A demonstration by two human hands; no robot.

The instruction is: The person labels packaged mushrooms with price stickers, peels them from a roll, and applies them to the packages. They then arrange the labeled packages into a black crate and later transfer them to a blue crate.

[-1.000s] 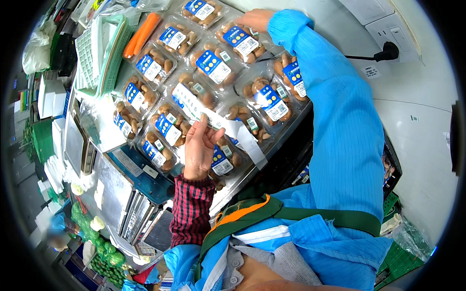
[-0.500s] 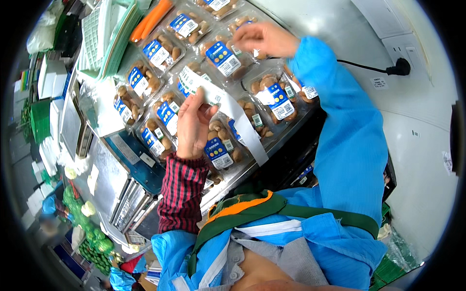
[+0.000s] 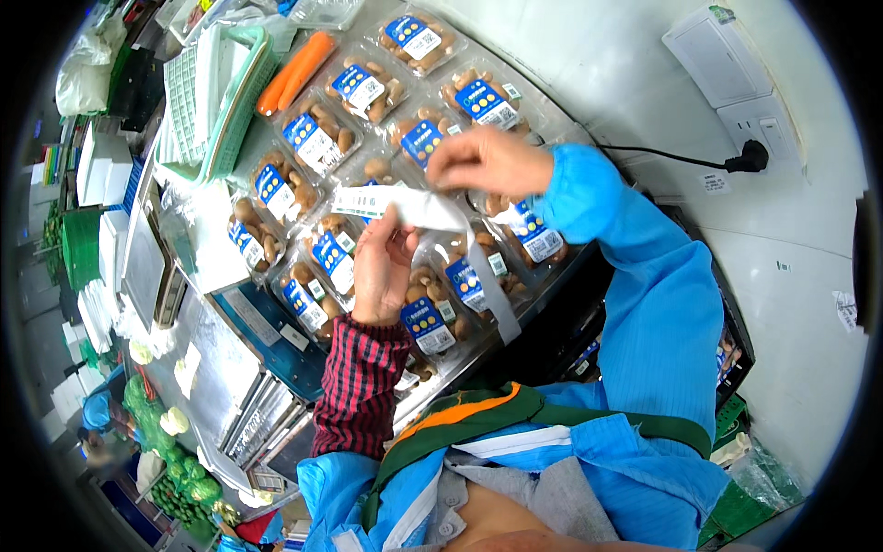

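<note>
1. Left hand [image 3: 384, 276]: thumb and fingers nearly closed, tips pinching a white label strip [image 3: 428, 212] from its near side; remaining fingers loosely curled.
2. Right hand [image 3: 492, 163]: at the strip's far-right side, fingers bent inward, partly open. Cannot tell whether the tips touch the strip or hold a sticker.
3. Strip location: above the middle of the mushroom packs [image 3: 365, 89]; one end points left, the other droops near-right toward the edge of the counter [image 3: 451, 370].
4. Packs lie in slanting rows, blue-and-white main labels [image 3: 426, 325] up. Several carry a small pale sticker [image 3: 315, 288] beside the main label; none made out on the leftmost ones.
5. Carrots [image 3: 296, 75] and a pale green basket [image 3: 221, 152] sit far-left of the packs.
6. Handling, judged: grip the strip by its margin and hold it fairly taut; a slack tail could snag or curl. Lift stickers by one corner; press flat, clear of the printed code.
</note>
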